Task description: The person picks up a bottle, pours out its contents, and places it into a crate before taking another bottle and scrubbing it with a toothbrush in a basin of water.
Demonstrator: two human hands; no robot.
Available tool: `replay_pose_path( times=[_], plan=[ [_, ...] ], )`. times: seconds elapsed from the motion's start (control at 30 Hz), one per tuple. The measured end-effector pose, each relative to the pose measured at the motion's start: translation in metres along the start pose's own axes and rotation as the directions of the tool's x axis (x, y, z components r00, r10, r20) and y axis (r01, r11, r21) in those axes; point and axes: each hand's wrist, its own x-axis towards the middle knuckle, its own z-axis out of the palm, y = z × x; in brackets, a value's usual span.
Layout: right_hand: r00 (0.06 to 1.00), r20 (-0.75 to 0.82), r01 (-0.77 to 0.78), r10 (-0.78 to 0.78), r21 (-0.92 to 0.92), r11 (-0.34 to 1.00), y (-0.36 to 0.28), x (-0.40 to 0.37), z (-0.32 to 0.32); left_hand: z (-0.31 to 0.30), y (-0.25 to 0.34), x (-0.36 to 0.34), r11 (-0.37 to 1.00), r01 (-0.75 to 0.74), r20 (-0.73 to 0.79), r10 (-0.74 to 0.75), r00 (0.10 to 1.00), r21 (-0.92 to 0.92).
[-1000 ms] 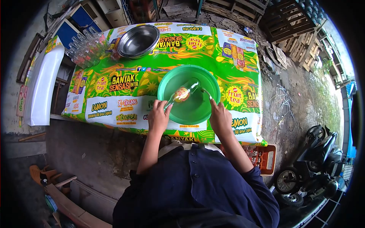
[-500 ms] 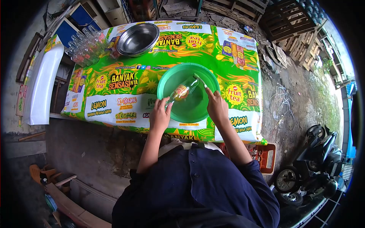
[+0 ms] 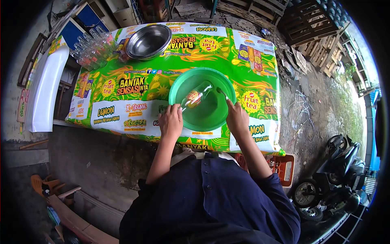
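A clear glass bottle [image 3: 196,96] with a printed red and yellow label lies tilted inside the green plastic basin [image 3: 175,82]. My left hand [image 3: 172,119] is closed around the bottle's near end at the basin's left front rim. Over the right side of the basin, my right hand [image 3: 237,117] grips a small brush [image 3: 222,92] by its handle. The dark brush head points toward the bottle's far end, a short gap away from it. The fingers of my right hand partly hide the handle.
On the table with its green printed cover [image 3: 146,87] stand a metal bowl [image 3: 148,42] and several clear glass bottles [image 3: 92,48] at the far left. A red crate [image 3: 286,168] sits below the right front edge. A motorcycle [image 3: 331,179] is parked to the right.
The brush has moved off the bottle's far end, to the right and down, with my right hand. My left hand has shifted slightly down, still on the bottle.
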Motion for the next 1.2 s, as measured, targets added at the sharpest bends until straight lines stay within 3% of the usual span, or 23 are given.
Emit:
replay_pose_path(
  times=[0.1, 0.2, 0.27, 0.4, 0.47, 0.67, 0.8, 0.93, 1.07, 1.1, 1.2],
  plan=[
    [0.995, 0.074, 0.061, -0.066, 0.068, 0.996, -0.004, -0.028, -0.011, 0.006, -0.004, -0.001, 0.996, -0.011, 0.000, 0.011, 1.000, -0.087],
    [0.986, 0.069, 0.141, -0.155, 0.167, 0.976, -0.018, -0.046, -0.022, -0.003, 0.002, -0.001, 0.991, -0.073, -0.099, 0.062, 0.993, -0.112],
    [0.970, 0.048, 0.224, -0.238, 0.197, 0.954, -0.026, -0.047, -0.018, -0.001, -0.006, 0.000, 0.990, -0.101, -0.039, 0.098, 0.994, -0.094],
    [0.998, -0.054, 0.046, -0.041, 0.096, 0.994, -0.012, -0.008, 0.008, -0.004, -0.007, 0.001, 0.989, -0.100, -0.003, 0.100, 0.995, -0.105],
    [0.992, -0.121, 0.051, -0.037, 0.117, 0.992, -0.001, 0.009, 0.013, -0.003, -0.007, -0.001, 0.985, -0.102, -0.017, 0.101, 0.995, -0.136],
    [0.957, -0.021, 0.289, -0.290, 0.191, 0.938, -0.037, -0.040, 0.006, 0.001, -0.009, 0.000, 0.984, -0.078, -0.038, 0.073, 0.997, -0.161],
    [0.996, -0.061, 0.076, -0.071, 0.089, 0.993, -0.017, -0.001, 0.014, -0.001, -0.006, -0.001, 0.977, -0.093, -0.073, 0.080, 0.994, -0.193],
    [0.990, -0.106, 0.104, -0.093, 0.104, 0.989, -0.017, 0.003, 0.015, 0.002, -0.011, 0.001, 0.962, -0.090, -0.035, 0.084, 0.996, -0.258],
    [0.965, 0.034, 0.249, -0.259, 0.175, 0.953, -0.047, -0.042, 0.008, 0.001, -0.009, 0.001, 0.952, -0.118, -0.101, 0.093, 0.991, -0.283],
    [0.965, 0.002, 0.259, -0.263, 0.164, 0.952, -0.045, -0.040, 0.009, 0.000, -0.007, 0.001, 0.952, -0.131, -0.132, 0.097, 0.986, -0.276],
    [0.986, -0.083, 0.153, -0.146, 0.088, 0.984, -0.020, -0.006, 0.023, -0.006, -0.003, 0.000, 0.950, -0.067, -0.044, 0.057, 0.997, -0.306]
  ],
)
